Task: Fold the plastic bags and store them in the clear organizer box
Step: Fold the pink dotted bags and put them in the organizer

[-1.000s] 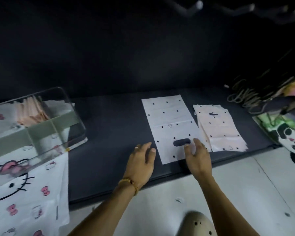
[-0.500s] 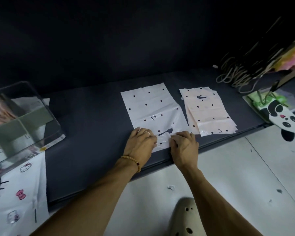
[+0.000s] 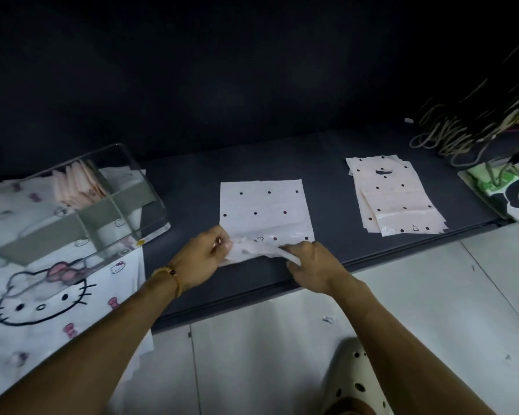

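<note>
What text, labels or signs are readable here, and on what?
No readable words or numbers in this view.
Small triangle symbol, no legible text: polka-dot bag held by the left hand and right hand.
Same triangle mark: top bag of the pink stack.
Yellow sticker on the clear organizer box: too small to read.

White polka-dot plastic bag [image 3: 264,209] lies flat mid-mat, its near edge lifted and crumpled, partly folded over. Off to the right, well apart from it, there's a loose stack of pale pink dotted bags [image 3: 394,199], fanned out a bit, handle cutout at the far end. The clear organizer box [image 3: 150,202] sits on the left, with folded pink bags [image 3: 78,185] standing upright in its back compartment.
</note>
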`<state>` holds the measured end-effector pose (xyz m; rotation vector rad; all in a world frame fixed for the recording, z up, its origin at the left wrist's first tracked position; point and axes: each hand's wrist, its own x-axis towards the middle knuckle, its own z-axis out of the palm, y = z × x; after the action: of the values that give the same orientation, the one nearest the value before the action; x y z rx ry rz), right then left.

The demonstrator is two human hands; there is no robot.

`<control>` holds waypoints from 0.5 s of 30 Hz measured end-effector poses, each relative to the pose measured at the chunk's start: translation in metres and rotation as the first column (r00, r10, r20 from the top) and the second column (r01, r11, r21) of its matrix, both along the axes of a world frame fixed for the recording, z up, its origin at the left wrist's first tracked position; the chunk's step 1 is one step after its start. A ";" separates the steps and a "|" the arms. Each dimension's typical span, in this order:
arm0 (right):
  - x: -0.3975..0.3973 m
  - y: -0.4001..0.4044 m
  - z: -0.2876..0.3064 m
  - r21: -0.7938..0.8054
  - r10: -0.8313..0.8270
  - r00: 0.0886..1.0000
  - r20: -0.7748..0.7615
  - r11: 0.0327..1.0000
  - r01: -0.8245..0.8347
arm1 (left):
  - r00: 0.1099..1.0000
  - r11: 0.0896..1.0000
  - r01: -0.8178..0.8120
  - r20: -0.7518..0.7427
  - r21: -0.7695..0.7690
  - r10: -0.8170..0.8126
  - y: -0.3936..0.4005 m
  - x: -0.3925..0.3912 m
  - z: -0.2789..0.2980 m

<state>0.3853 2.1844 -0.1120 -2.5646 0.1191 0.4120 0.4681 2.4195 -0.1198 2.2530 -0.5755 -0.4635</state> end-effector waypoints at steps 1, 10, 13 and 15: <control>0.001 0.003 0.001 0.032 -0.027 1.000 -0.006 0.999 0.028 | 0.998 0.997 -0.050 -0.031 -0.052 0.049 0.008 -0.002 0.000; 0.015 0.020 -0.001 0.453 -0.307 0.922 -0.235 0.805 0.383 | 0.731 0.775 -0.520 -0.657 -0.359 0.185 0.034 -0.018 -0.003; 0.022 0.015 -0.009 0.561 -0.505 0.817 -0.279 0.605 0.565 | 0.865 0.888 -0.386 -0.433 -0.249 0.254 0.031 -0.016 -0.013; 0.026 0.011 -0.015 0.556 -0.585 0.751 -0.306 0.530 0.640 | 0.882 0.896 -0.384 -0.375 -0.223 0.285 0.025 -0.011 -0.017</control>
<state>0.4116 2.1950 -0.1266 -1.6648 0.7680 0.2161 0.4573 2.4447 -0.1370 1.8807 -0.0599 -0.5271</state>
